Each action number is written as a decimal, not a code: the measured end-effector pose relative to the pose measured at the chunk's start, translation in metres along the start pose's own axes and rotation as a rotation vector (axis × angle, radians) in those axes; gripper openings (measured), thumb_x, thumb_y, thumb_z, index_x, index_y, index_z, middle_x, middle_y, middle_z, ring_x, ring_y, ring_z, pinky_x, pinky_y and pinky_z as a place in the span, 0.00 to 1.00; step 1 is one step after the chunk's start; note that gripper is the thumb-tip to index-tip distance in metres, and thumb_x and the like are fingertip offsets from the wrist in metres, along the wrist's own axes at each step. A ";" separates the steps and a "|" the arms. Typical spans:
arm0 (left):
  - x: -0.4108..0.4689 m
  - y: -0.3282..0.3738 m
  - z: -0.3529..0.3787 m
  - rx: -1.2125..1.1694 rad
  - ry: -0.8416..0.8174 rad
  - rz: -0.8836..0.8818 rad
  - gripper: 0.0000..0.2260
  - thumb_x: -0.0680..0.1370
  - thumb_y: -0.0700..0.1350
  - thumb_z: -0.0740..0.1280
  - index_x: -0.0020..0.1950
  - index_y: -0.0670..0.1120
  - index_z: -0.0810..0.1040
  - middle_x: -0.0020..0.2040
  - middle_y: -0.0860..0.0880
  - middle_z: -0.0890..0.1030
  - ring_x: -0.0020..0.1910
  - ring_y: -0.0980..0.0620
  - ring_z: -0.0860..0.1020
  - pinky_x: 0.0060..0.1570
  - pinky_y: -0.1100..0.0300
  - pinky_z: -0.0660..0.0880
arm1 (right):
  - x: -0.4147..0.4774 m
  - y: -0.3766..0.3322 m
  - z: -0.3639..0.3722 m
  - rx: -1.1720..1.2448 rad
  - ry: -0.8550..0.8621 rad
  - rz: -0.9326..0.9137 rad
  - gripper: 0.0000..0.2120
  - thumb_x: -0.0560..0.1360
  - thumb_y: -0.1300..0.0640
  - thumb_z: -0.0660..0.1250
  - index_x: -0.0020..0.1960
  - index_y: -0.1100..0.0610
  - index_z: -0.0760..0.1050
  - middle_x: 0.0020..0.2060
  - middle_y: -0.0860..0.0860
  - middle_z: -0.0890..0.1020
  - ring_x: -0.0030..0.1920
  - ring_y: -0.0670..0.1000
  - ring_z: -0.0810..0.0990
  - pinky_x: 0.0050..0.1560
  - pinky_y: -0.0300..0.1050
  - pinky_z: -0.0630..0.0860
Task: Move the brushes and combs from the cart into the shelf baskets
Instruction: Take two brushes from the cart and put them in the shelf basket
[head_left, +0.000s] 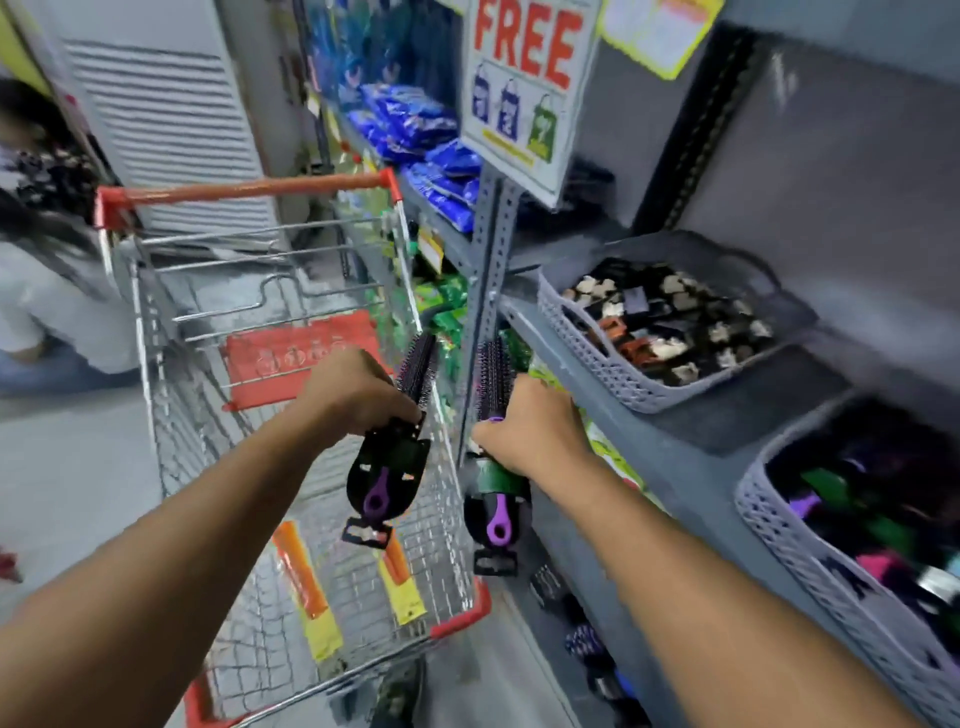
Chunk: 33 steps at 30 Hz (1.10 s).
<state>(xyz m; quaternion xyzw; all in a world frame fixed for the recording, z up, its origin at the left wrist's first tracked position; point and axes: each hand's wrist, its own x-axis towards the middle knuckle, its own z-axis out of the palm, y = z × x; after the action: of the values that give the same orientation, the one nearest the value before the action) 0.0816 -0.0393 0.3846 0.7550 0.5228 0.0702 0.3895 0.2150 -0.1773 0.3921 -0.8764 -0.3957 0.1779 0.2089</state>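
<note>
Gripping 2 round bristled brushes | left hand (358, 395); right hand (530, 431) | wire cart (171, 395)

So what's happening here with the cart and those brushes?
A person is restocking a shop shelf from a shopping cart. The left hand and the right hand each hold a round purple-handled hairbrush, lifted over the cart's edge. Orange-and-yellow packs remain in the cart. Two grey baskets on the shelf already hold goods.

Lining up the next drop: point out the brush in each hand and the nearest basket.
Left-hand brush (415, 371), head view, bristle barrel.
Right-hand brush (492, 376), head view, bristle barrel.
Nearest basket (795, 540), head view, woven side wall.
</note>
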 end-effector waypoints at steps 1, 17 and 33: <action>-0.003 0.013 0.004 -0.011 -0.015 0.035 0.19 0.52 0.52 0.78 0.33 0.38 0.84 0.27 0.43 0.79 0.26 0.49 0.75 0.33 0.53 0.78 | -0.006 0.009 -0.010 0.006 0.027 0.020 0.16 0.67 0.52 0.71 0.32 0.53 0.63 0.33 0.54 0.73 0.38 0.59 0.73 0.37 0.46 0.69; -0.041 0.197 0.108 -0.026 -0.274 0.375 0.11 0.59 0.43 0.81 0.28 0.41 0.80 0.22 0.46 0.78 0.26 0.48 0.76 0.27 0.61 0.73 | -0.074 0.124 -0.144 0.018 0.354 0.276 0.13 0.66 0.51 0.71 0.41 0.60 0.74 0.39 0.57 0.76 0.44 0.61 0.77 0.38 0.44 0.70; -0.077 0.321 0.219 0.100 -0.495 0.645 0.13 0.58 0.47 0.81 0.30 0.40 0.82 0.23 0.46 0.80 0.25 0.49 0.78 0.29 0.60 0.76 | -0.106 0.215 -0.210 0.050 0.513 0.638 0.13 0.66 0.49 0.71 0.35 0.57 0.72 0.41 0.57 0.83 0.41 0.59 0.81 0.35 0.43 0.69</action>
<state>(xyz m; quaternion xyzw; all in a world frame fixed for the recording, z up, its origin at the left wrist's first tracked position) 0.3961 -0.2652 0.4699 0.8924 0.1526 -0.0206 0.4241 0.3824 -0.4351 0.4771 -0.9657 -0.0349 0.0191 0.2566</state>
